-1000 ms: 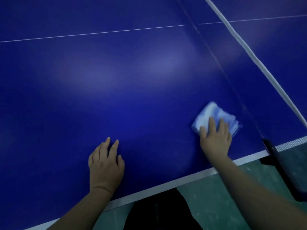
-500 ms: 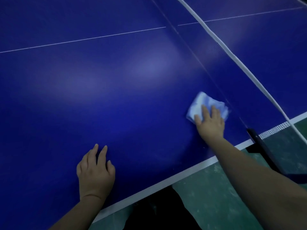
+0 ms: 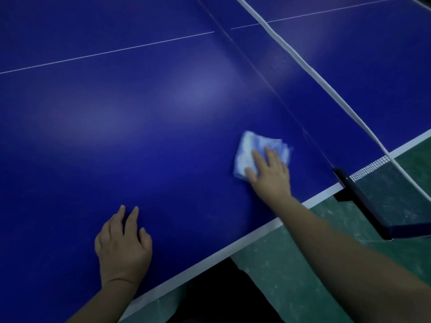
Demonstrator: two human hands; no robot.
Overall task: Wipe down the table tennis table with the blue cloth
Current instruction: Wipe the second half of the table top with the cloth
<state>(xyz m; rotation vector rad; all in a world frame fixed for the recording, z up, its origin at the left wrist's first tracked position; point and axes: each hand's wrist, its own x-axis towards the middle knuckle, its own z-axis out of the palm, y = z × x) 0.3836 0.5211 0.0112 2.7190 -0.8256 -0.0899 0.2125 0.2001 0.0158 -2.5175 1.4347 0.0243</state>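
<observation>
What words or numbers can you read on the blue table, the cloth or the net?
None: no text can be read anywhere.
The dark blue table tennis table top carries only plain white lines.
The crumpled light blue cloth under the right hand shows no print.
The dark mesh net with its white band shows no label.

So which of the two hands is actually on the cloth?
The right hand, fingers flat on the blue cloth near the net; the left hand rests bare on the table, closer to the edge.
</observation>
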